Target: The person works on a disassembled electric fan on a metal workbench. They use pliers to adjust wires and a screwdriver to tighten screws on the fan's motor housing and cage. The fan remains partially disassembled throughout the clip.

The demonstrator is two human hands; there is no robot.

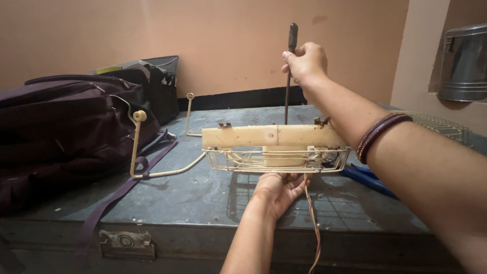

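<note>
I see a grey-blue metal trunk [203,195] filling the lower half of the frame, its scuffed lid serving as the work surface and a latch plate [127,245] showing on its front face at lower left. On its left end, in the left third of the frame, lies a dark purple backpack [66,122], with one strap [119,195] trailing down over the trunk's front edge. Behind it, at upper left of centre, stands a black bag [160,86] against the peach wall. At the far upper right I make out a steel container [464,63], cut off by the frame edge.

In the centre sits a cream fan body with a wire guard [276,149], held on edge so the guard faces down. Its bent cream stand [147,152] reaches out to the left, resting on the lid beside the backpack. My left hand [279,190], coming up from the bottom centre, cups the underside of the guard with fingers curled up around the wires. A bundle of coloured wires [314,228] hangs from the fan down past that wrist.

My right hand [304,63], at upper centre, is closed in a fist around the dark handle of a long screwdriver [289,76], which stands upright with its tip down at the top of the fan body. Dark bangles [380,132] ring that wrist. A pair of blue-handled pliers [368,180] lies on the lid just right of the fan, partly hidden under my forearm.
</note>
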